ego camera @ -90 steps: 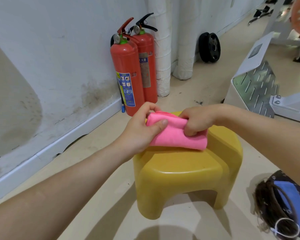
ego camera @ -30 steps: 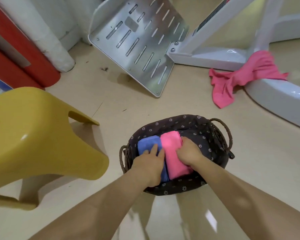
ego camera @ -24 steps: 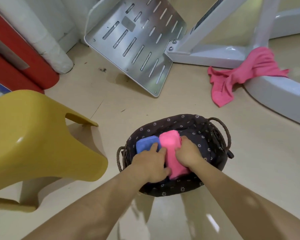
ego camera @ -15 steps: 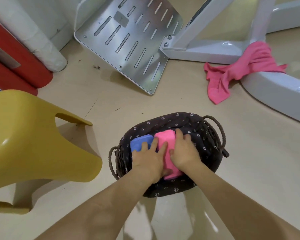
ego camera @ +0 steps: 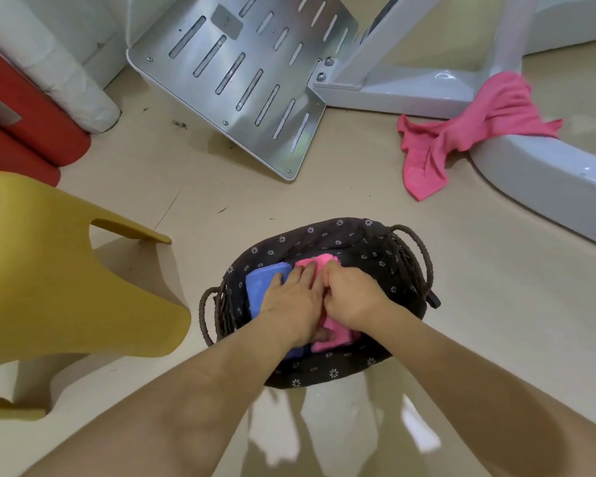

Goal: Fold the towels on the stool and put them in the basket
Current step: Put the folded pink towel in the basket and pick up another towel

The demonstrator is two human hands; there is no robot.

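Head camera view: both hands are inside the basket (ego camera: 406, 266), which stands on the floor just beside the yellow stool (ego camera: 59, 287). The left hand (ego camera: 291, 297) lies flat, fingers extended, across the folded blue towel (ego camera: 264, 282) and the edge of the folded pink towel (ego camera: 334, 333); it grips nothing. The right hand (ego camera: 353, 297) is curled over the pink towel, pressing it down; whether it pinches the cloth cannot be determined. Two folded towels are thus stowed side by side. The visible part of the stool carries no towel. One unfolded pink cloth (ego camera: 468, 129) remains draped on the white machine base (ego camera: 544, 166), well apart from the basket; it probably still requires folding.
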